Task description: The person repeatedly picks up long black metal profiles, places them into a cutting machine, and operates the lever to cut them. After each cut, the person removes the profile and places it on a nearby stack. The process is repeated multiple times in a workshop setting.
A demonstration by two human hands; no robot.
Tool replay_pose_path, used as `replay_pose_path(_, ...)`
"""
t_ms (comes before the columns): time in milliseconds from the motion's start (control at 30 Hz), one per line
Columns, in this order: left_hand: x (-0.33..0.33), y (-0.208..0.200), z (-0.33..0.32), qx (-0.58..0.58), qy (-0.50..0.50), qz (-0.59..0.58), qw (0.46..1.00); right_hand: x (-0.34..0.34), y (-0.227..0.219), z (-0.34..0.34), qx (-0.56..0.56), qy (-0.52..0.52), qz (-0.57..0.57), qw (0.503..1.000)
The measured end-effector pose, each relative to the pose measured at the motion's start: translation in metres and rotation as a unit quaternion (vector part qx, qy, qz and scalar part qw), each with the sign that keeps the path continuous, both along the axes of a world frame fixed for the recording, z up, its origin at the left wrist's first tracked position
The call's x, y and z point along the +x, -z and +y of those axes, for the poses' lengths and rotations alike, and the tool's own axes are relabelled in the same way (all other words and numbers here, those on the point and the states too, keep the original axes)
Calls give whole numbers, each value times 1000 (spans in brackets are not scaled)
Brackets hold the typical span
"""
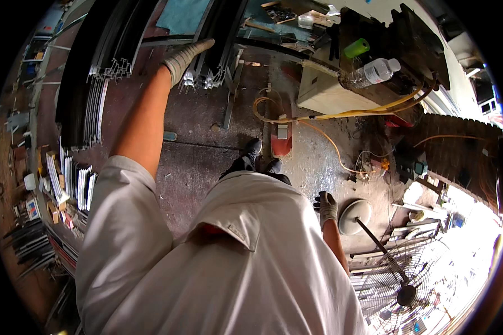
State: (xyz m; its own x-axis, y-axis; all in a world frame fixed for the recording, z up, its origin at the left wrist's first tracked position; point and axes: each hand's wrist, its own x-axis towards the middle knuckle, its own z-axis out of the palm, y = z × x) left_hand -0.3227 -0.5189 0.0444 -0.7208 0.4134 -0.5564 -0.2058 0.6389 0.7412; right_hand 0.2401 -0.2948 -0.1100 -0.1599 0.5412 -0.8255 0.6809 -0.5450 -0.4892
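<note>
My left hand (185,60), in a striped knit glove, reaches forward and lies across the near end of a bundle of dark metal profiles (221,39). Its visible fingers are stretched out over the top of the bundle, and any fingers beneath are hidden. The profiles' bright cut ends point toward me. My right hand (327,206), gloved too with dark fingertips, hangs low at my right side, its fingers loosely apart with nothing seen in them. Nearest to it is the round base (355,216) of a standing fan.
More dark profiles (95,61) rest on the rack at left. A bench (332,84) at right carries a clear bottle (374,72) and a green cylinder (356,48). A yellow hose (341,115) loops over the floor. The fan's wire cage (405,290) stands at lower right.
</note>
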Motion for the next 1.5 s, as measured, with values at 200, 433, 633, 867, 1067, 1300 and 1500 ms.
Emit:
replay_pose_path(200, 9, 20, -15, 4, -40, 14, 999, -32, 26, 25, -10, -104, 37, 994)
replay_pose_path(433, -2, 53, -32, -13, -67, 29, 997, -88, 20, 35, 56, -238, 120, 962)
replay_pose_path(633, 6, 15, -10, 33, -36, -29, 998, -151, -22, 23, 73, -200, 136, 968)
replay_pose_path(867, -4, 23, -22, 136, -3, -87, 987, -281, -58, -24, 114, -186, 230, 948)
replay_pose_path(1067, 0, 21, -17, 155, -45, -55, 985, -415, -88, -43, 178, -159, 363, 901)
replay_pose_path(1300, -10, 6, -21, 104, -54, -27, 993, -519, -96, -37, 107, -109, 360, 920)
replay_pose_path(1500, -10, 26, -19, 103, -79, -18, 991, -580, -104, -34, -15, -124, 335, 934)
